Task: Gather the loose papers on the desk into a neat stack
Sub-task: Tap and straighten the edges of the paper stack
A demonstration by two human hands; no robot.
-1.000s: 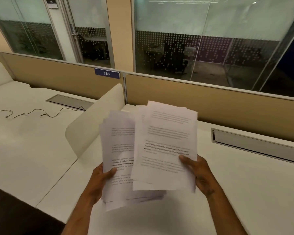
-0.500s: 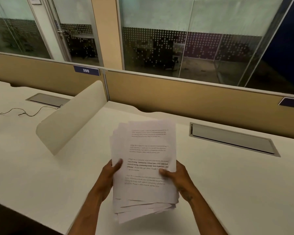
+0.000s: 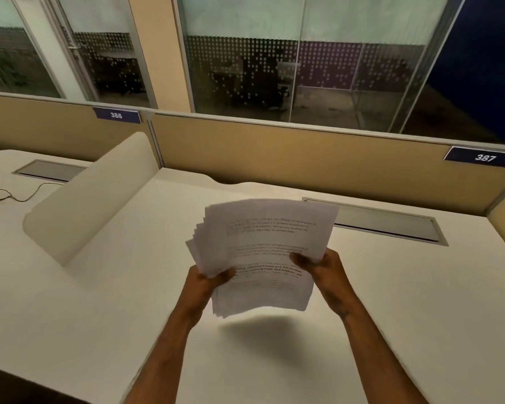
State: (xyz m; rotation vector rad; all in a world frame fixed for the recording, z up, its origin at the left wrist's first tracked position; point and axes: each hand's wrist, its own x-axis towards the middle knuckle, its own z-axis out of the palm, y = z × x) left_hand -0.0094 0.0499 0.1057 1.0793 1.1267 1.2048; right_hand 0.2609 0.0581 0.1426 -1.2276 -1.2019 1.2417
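Observation:
A bundle of white printed papers (image 3: 263, 246) hangs in the air above the white desk (image 3: 405, 301), tilted toward me, and casts a shadow on it. The sheets are fanned out along the left edge and sit closer together on the right. My left hand (image 3: 207, 284) grips the bundle's lower left side with the thumb on top. My right hand (image 3: 321, 266) grips its right side, thumb across the front sheet. No loose sheet lies on the desk in view.
A cream curved divider (image 3: 91, 196) slants across the desk at the left. A tan partition (image 3: 303, 158) with number plates 386 and 387 closes the back. A grey cable hatch (image 3: 391, 225) sits behind the papers. A thin black cable (image 3: 21, 193) lies far left.
Two separate overlapping groups of sheets have been brought together into one bundle held in both hands. The bundle now tilts more to the right and its left edge fans out.

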